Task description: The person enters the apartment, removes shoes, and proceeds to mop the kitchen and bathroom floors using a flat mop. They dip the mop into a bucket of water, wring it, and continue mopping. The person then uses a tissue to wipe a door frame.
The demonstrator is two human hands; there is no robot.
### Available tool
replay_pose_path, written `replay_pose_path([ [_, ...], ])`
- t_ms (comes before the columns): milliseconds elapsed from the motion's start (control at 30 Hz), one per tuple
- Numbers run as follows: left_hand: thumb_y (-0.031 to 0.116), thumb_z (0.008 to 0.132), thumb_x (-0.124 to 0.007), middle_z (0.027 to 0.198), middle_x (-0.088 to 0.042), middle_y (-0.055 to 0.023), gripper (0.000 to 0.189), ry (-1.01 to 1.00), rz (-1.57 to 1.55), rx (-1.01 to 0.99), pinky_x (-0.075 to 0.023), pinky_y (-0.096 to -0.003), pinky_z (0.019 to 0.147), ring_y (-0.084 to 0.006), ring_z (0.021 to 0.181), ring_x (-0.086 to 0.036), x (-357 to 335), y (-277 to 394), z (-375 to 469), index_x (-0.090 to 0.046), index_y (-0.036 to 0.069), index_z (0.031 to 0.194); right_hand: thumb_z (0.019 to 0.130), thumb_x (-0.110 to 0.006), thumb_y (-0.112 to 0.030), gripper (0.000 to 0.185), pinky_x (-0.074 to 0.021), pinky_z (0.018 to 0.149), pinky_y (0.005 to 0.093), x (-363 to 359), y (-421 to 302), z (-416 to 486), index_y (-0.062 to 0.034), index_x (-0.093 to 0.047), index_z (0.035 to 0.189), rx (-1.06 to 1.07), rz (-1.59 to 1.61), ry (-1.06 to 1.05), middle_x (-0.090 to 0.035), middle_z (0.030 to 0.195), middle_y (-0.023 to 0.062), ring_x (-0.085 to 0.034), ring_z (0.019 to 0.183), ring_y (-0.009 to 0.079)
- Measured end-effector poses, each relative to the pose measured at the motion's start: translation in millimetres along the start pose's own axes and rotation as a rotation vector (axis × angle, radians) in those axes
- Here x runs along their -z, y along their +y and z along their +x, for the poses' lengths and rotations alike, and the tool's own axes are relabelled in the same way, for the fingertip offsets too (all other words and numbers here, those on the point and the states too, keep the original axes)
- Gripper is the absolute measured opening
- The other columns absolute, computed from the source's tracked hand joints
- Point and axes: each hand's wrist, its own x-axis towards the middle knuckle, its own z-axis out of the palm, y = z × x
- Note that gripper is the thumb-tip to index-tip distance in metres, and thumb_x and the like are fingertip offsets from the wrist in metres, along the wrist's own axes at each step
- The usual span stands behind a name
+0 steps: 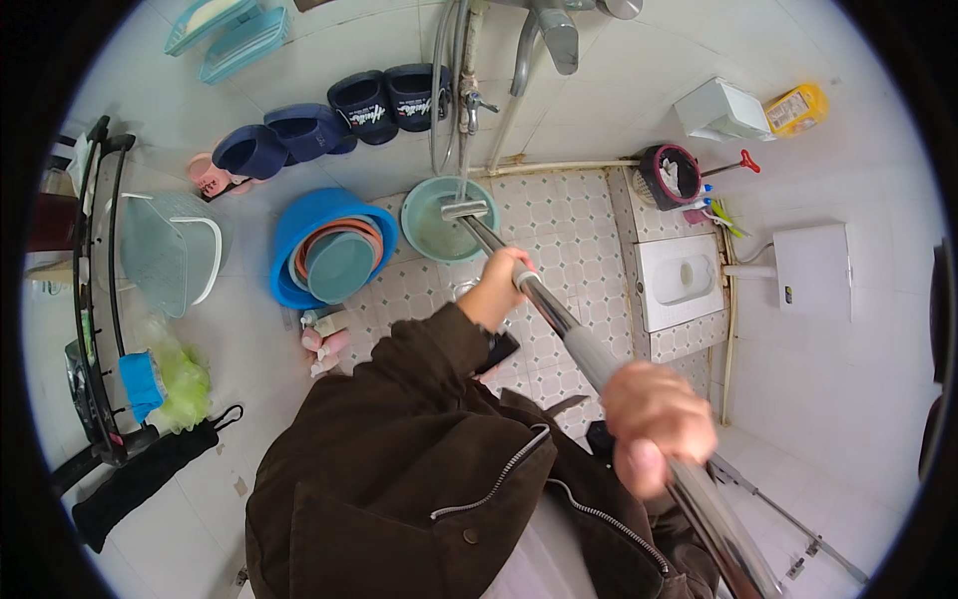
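Note:
A metal-poled mop (550,307) slants across the view in both my hands. My left hand (499,287) grips its lower pole, close to a pale collar. Nearer the camera, my right hand (658,428) is closed around the upper pole above a grey sleeve, slightly blurred. The mop's metal head clamp (464,210) is over a light green basin (410,230) on the tiled floor; whatever is beneath the clamp is hard to make out. Cloudy water (443,238) lies in the basin, and a stream appears to fall into it from the wall tap (473,108).
Nested basins (288,288) and several pump bottles (327,341) stand to the left. A squat toilet (681,281) is set into a raised step on the right, with a waste bin (673,178) behind. Slippers (307,133) hang along the wall beside the shower hose (438,97).

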Motion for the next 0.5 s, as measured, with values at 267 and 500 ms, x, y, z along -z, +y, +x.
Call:
replay_pose_path([
  [267, 0.016, 0.075, -0.051, 0.058, -0.048, -0.0099, 0.017, 0.058, 0.087, -0.001, -0.0448, -0.0372, 0.053, -0.0237, 0.056, -0.05, 3, 14, -1, -0.045, 0.005, 0.063, 0.073, -0.055, -0.003, 0.014, -0.0389, 0.039, 0.0327, -3, -18, 0, -0.001, -0.045, 0.063, 0.029, -0.023, 0.007, -0.047, 0.052, 0.006, -0.045, 0.04, 0.0195],
  [500, 0.011, 0.075, -0.052, 0.064, -0.049, -0.0085, 0.01, 0.049, 0.044, -0.083, -0.0441, -0.0339, 0.057, -0.0228, 0.06, -0.05, 47, 52, 108, -0.046, 0.004, 0.07, 0.081, -0.052, -0.021, 0.024, -0.0371, 0.047, 0.0232, 15, -166, 31, -0.0139, -0.044, 0.058, -0.053, -0.187, 0.079, -0.041, 0.049, -0.0054, -0.043, 0.042, 0.007],
])
